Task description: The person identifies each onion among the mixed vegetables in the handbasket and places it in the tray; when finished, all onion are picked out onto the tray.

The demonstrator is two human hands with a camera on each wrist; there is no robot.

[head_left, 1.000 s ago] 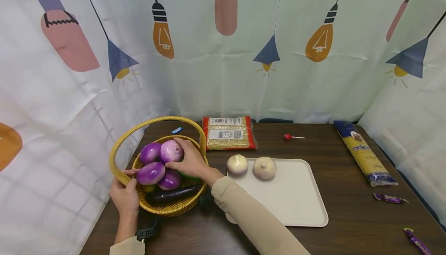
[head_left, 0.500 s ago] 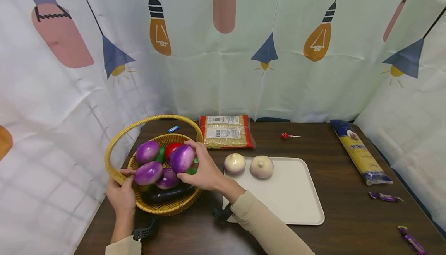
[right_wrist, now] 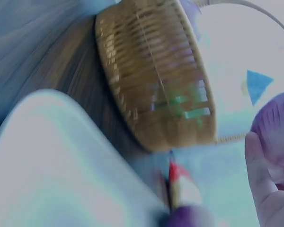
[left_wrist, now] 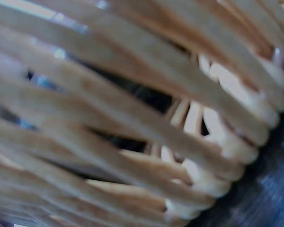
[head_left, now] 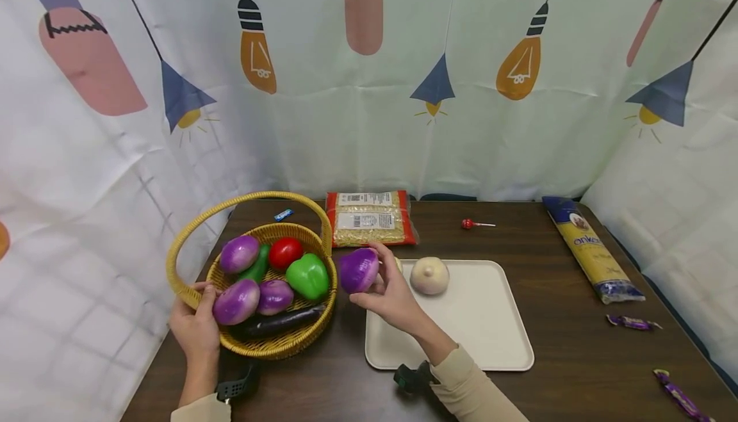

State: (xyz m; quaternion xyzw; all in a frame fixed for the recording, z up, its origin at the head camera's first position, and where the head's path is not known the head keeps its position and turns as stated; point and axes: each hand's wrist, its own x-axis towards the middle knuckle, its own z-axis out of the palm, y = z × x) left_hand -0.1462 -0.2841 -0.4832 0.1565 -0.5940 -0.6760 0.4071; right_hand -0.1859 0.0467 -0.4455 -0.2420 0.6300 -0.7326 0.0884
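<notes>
My right hand holds a purple onion between thumb and fingers, just right of the wicker basket. Its fingers show against that onion in the right wrist view. The left hand grips the basket's left rim at the foot of the tall handle. Inside lie several purple onions, a red tomato, a green bell pepper and a dark eggplant. A pale onion sits on the white tray; another is mostly hidden behind my right hand. Blurred wicker weave fills the left wrist view.
Behind the tray lies a red-edged grain bag, with a lollipop to its right. A yellow-and-blue pasta packet and purple-wrapped candies lie on the right. A small blue candy is behind the basket.
My right hand has lifted an onion out of the basket and carried it right, towards the tray, uncovering the tomato and pepper. The left hand keeps its hold on the basket.
</notes>
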